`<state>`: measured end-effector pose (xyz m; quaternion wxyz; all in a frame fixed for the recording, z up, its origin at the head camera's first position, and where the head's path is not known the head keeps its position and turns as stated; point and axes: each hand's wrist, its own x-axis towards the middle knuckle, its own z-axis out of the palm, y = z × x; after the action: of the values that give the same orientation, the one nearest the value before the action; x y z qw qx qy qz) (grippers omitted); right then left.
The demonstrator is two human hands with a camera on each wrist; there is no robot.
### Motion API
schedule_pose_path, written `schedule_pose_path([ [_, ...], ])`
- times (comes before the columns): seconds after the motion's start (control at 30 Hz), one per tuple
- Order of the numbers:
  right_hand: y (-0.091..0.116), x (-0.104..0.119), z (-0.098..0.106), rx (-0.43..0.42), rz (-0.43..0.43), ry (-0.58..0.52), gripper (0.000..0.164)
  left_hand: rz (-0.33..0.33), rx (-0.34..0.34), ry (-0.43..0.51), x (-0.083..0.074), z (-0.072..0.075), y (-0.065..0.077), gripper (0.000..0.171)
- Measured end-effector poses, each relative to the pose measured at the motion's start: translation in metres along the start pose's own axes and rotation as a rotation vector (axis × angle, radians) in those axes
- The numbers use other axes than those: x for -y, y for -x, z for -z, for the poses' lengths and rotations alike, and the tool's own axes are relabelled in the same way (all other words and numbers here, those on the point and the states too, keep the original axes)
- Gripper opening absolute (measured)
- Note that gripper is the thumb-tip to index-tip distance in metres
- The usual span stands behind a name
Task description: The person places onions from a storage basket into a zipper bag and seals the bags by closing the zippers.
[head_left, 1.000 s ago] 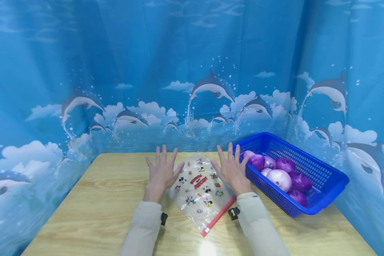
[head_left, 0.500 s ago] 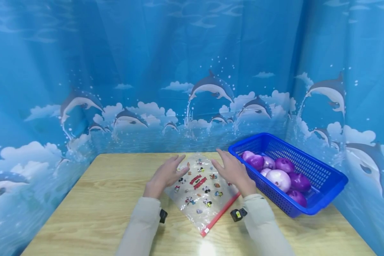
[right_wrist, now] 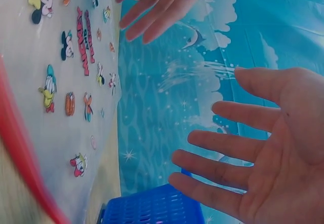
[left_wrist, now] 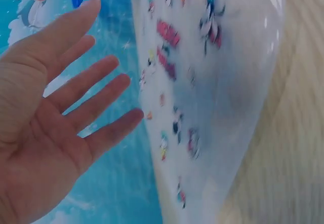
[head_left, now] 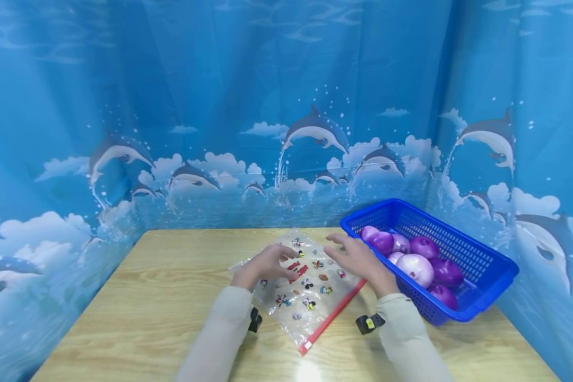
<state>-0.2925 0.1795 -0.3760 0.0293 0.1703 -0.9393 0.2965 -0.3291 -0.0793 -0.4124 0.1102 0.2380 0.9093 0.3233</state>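
Note:
A clear zip bag [head_left: 315, 297] with cartoon prints and a red slider strip [head_left: 331, 318] lies flat on the table, one corner toward the person. Over its left part hovers my left hand [head_left: 267, 264], fingers loosely bent and spread, nothing in it. My right hand [head_left: 363, 262] is held between the bag and the blue basket [head_left: 487, 276], its fingers relaxed and apart. In the left wrist view the left palm [left_wrist: 45, 148] faces the bag's printed side; the right wrist view shows the right palm [right_wrist: 293, 163] bare as well.
Several purple onions [head_left: 425, 246] and a paler onion [head_left: 415, 269] sit in the blue basket at the right. A wooden table [head_left: 162, 297] carries everything. Behind and at both sides hangs a blue dolphin curtain [head_left: 219, 106]. Each wrist wears a small black camera [head_left: 365, 323].
Both hands have turned from palms-down with spread fingers to palms facing inward. The left has shifted right over the bag; the right has moved slightly right and lower. Bag and basket stay put.

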Motion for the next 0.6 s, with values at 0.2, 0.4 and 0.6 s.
schedule_pose_path([
  [0.2,0.003,-0.01,0.002,0.007,0.019,-0.003,0.053,0.058,0.081,0.077,0.004,-0.014,-0.011,0.07],
  [0.4,0.003,-0.015,0.003,0.002,0.038,0.001,0.053,0.087,0.099,0.116,0.01,-0.025,-0.012,0.073],
  [0.6,0.004,-0.017,0.004,0.002,0.032,-0.009,0.054,0.141,0.077,0.085,0.01,-0.032,-0.007,0.074],
])
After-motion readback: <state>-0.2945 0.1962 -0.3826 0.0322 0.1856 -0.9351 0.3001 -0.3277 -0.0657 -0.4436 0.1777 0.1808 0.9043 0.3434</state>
